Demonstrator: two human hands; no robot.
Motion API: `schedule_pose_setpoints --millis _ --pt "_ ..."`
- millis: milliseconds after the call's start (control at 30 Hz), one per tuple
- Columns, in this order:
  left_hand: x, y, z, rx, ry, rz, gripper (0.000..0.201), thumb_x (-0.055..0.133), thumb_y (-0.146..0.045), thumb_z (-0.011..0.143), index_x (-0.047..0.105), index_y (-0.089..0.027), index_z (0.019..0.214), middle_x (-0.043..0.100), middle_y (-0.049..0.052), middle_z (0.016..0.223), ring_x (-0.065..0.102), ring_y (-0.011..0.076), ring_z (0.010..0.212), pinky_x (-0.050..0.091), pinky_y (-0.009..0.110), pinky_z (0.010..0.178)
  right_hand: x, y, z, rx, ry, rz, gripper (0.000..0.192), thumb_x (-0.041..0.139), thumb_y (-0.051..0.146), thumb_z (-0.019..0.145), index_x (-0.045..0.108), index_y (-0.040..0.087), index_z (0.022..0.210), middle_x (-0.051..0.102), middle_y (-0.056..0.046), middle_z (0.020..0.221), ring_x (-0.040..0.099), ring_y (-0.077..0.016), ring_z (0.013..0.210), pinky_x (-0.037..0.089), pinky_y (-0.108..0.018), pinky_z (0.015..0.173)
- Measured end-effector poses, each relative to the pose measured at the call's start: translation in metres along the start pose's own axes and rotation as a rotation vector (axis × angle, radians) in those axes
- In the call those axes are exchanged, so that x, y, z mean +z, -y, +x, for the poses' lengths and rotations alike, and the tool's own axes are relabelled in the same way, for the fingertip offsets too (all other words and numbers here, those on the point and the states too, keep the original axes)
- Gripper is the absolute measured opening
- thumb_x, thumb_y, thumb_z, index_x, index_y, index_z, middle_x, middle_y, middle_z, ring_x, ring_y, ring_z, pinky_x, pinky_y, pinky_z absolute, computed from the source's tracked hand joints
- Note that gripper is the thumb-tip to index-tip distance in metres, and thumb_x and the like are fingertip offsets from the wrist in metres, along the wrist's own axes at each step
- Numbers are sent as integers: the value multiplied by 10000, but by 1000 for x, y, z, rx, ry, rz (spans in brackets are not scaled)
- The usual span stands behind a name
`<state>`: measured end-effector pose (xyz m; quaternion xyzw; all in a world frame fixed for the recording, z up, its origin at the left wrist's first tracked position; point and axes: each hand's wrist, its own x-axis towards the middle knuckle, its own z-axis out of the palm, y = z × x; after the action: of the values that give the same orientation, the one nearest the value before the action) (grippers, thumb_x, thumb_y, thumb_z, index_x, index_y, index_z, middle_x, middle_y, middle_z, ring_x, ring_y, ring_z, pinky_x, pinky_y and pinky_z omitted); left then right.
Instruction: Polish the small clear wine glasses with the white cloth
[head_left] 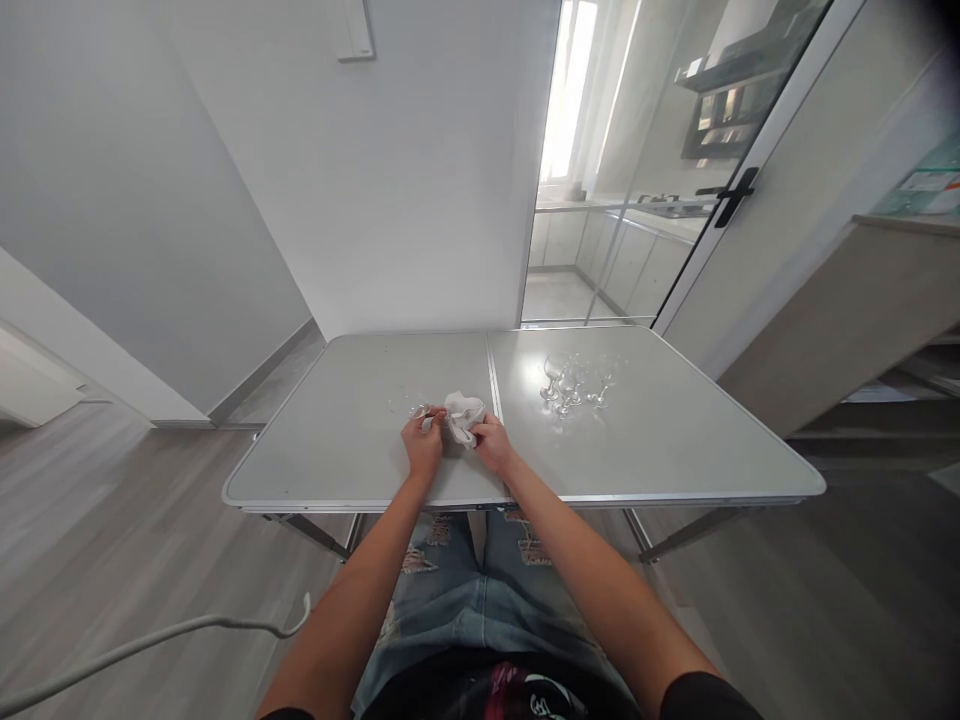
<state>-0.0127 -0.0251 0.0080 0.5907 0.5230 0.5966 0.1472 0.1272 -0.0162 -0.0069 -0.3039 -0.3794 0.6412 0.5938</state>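
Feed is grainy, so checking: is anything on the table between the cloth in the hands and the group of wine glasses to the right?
Nothing visible. Bare table lies between the white cloth, held by the left hand and right hand, and the wine glasses; only the tabletop's centre seam crosses there.

Both hands are working at the near middle of the folding table, the left hand and right hand closing on a white cloth that is filling the gap between them. A small clear glass, hard to make out, seems to be lying just left of the cloth. On the right half, a cluster of stemmed glasses is standing in the way toward the far right. The left half and the near right corner are lying open for passing.
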Motion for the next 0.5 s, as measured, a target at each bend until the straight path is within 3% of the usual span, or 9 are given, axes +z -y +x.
schedule_pose_setpoints --millis 267,400,500 --pt "-2 -2 1 -22 -44 5 214 579 -369 906 698 -207 832 721 33 848 655 193 840 473 313 842 2 5 -5 96 87 29 232 606 173 506 654 175 733 630 8 680 508 -131 614 361 -232 560" --pt "-1 0 0 -55 -52 -22 215 591 -381 894 702 -203 849 725 33 850 658 189 833 478 303 834 -2 2 -2 35 25 -16 146 605 204 520 616 184 664 584 22 616 456 -118 563 336 -232 525" --pt "-1 1 0 -67 -60 -35 227 590 -382 887 716 -199 838 730 41 839 663 196 833 485 312 837 -2 3 -1 -23 13 -98 160 601 244 567 624 199 719 616 9 679 499 -137 612 385 -246 561"
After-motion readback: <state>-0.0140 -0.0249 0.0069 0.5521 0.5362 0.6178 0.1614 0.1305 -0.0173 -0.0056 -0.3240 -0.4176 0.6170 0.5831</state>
